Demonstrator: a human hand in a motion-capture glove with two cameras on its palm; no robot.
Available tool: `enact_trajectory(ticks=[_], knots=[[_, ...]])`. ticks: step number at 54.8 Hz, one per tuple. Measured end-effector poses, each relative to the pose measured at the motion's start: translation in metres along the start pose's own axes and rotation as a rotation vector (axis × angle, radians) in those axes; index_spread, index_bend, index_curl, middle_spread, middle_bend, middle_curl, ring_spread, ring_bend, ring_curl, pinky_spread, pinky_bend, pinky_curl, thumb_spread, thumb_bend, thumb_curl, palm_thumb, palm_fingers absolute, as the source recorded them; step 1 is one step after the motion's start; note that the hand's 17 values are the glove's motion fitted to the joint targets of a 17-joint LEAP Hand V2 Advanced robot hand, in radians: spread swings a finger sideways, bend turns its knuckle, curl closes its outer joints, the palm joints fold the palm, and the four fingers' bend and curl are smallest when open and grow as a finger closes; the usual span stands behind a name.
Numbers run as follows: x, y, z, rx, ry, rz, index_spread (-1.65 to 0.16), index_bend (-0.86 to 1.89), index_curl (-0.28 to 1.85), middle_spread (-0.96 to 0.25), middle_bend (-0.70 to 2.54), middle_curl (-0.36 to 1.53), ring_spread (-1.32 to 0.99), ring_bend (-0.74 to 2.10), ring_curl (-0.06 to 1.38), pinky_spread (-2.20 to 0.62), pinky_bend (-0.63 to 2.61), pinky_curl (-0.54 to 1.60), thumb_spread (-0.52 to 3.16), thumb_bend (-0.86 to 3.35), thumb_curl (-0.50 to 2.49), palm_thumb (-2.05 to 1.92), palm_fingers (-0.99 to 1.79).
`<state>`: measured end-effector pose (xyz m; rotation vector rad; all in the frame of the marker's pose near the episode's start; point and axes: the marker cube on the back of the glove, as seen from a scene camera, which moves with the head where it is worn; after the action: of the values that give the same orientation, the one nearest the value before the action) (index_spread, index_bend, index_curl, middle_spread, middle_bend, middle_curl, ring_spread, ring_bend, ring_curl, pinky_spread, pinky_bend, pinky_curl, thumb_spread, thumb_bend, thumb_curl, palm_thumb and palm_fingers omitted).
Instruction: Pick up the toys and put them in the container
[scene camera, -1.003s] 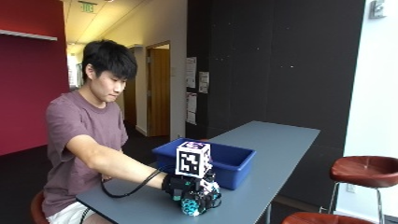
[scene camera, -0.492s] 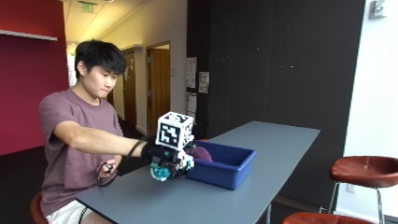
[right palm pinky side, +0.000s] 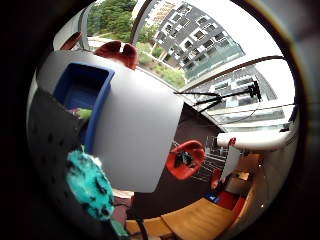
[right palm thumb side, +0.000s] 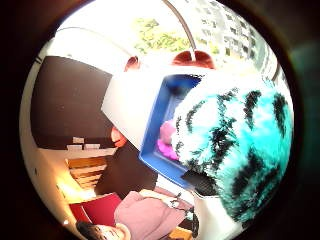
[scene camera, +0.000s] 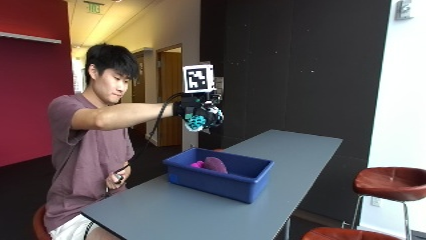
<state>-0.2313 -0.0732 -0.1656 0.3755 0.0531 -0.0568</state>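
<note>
You are holding your gloved right hand (scene camera: 200, 114) high in the air, above the blue container (scene camera: 219, 177), and its fingers are gripping a teal toy with black stripes (scene camera: 196, 121). The container is standing on the grey table (scene camera: 219, 210), and a purple toy (scene camera: 214, 164) and a pink toy (scene camera: 197, 164) are already lying inside it. So I judge the task is well advanced: what is left is to bring this toy down into the container and release it. I am seeing no other toy on the table. Red stools (scene camera: 393, 181) are standing beside the table, well apart from your hand; nothing is blocking the way down.
</note>
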Motion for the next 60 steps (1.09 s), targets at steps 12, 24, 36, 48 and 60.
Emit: enact_trajectory(ticks=[12,24,36,48,60], knots=[[-0.071,-0.042,0.015,0.015,-0.01,-0.075,-0.18,0.97,0.94,-0.16,1.32,0.83,-0.32,1.39,0.6,-0.37,0.99,0.51,0.89,0.01,0.78,0.54,1.13],[-0.091,-0.077,0.056,0.12,0.11,-0.113,-0.17,0.92,0.98,-0.15,1.32,0.81,-0.32,1.39,0.6,-0.36,0.98,0.51,0.89,-0.04,0.8,0.49,1.09],[-0.111,-0.082,0.089,-0.166,0.141,-0.17,-0.16,0.27,0.85,-0.18,0.89,0.68,-0.28,1.17,0.57,-0.22,1.11,0.57,1.12,-0.1,0.55,-0.02,-0.17],[-0.104,-0.089,0.091,-0.128,0.123,-0.082,-0.11,0.06,0.51,-0.03,0.42,0.49,-0.08,0.71,0.36,-0.02,1.07,0.46,1.09,-0.08,0.42,-0.09,-0.29],[-0.092,-0.081,0.087,-0.113,0.15,-0.119,-0.1,0.06,0.38,0.01,0.32,0.46,-0.03,0.6,0.31,0.02,0.95,0.4,1.09,-0.07,0.35,-0.08,-0.2]])
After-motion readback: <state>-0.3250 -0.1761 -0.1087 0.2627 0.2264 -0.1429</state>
